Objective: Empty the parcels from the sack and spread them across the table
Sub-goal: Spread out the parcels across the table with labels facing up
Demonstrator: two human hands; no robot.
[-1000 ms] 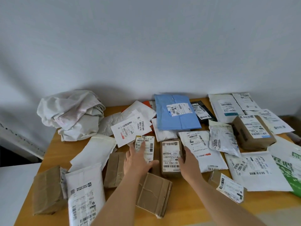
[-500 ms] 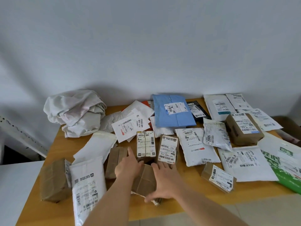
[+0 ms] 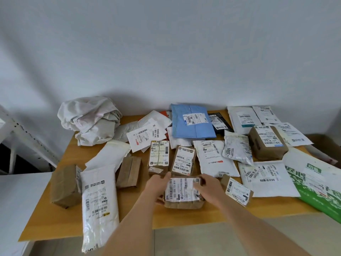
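The small brown labelled parcel lies label-up near the front edge of the bench, its long axis running left to right, squarely between the two hands. The left hand grips its left end with fingers curled at the far corner; the right hand grips the right end, its fingers curled over the far right corner. Both are equally near, so I judge either could shift it, most likely toward the bare wood on the near side. Just beyond stand two upright-labelled brown boxes; a small tilted parcel sits just right. The crumpled sack lies far left, well apart.
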